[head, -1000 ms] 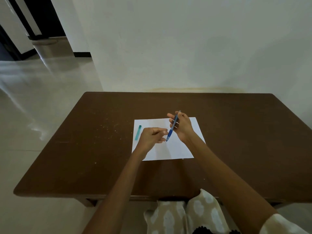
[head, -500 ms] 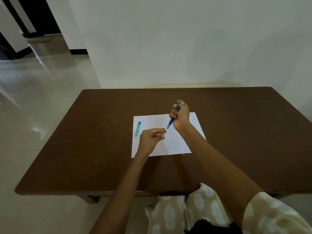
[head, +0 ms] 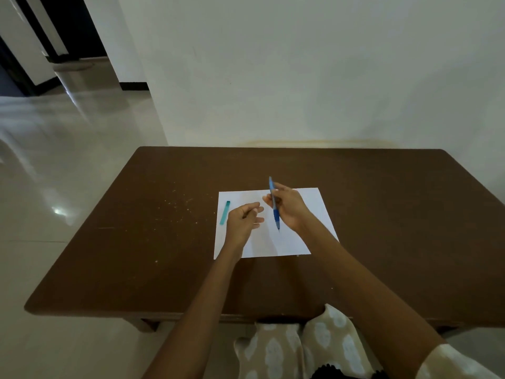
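A white sheet of paper (head: 289,242) lies on the brown table (head: 382,214). My right hand (head: 289,209) holds a blue pen (head: 274,203) above the sheet, its tip pointing down toward me. My left hand (head: 243,220) hovers over the left part of the paper with fingers loosely curled; whether they pinch anything small I cannot tell. A teal strip, perhaps a pen cap (head: 225,212), lies on the paper's left edge, just left of my left hand.
The table stands against a white wall (head: 300,77). Small crumbs (head: 175,206) are scattered on its left part. A shiny tiled floor (head: 54,187) extends to the left. My patterned clothing (head: 300,348) shows below the table's near edge.
My right hand has turned the pen, so its tip now points down toward me instead of toward my left hand. My left hand has barely moved.
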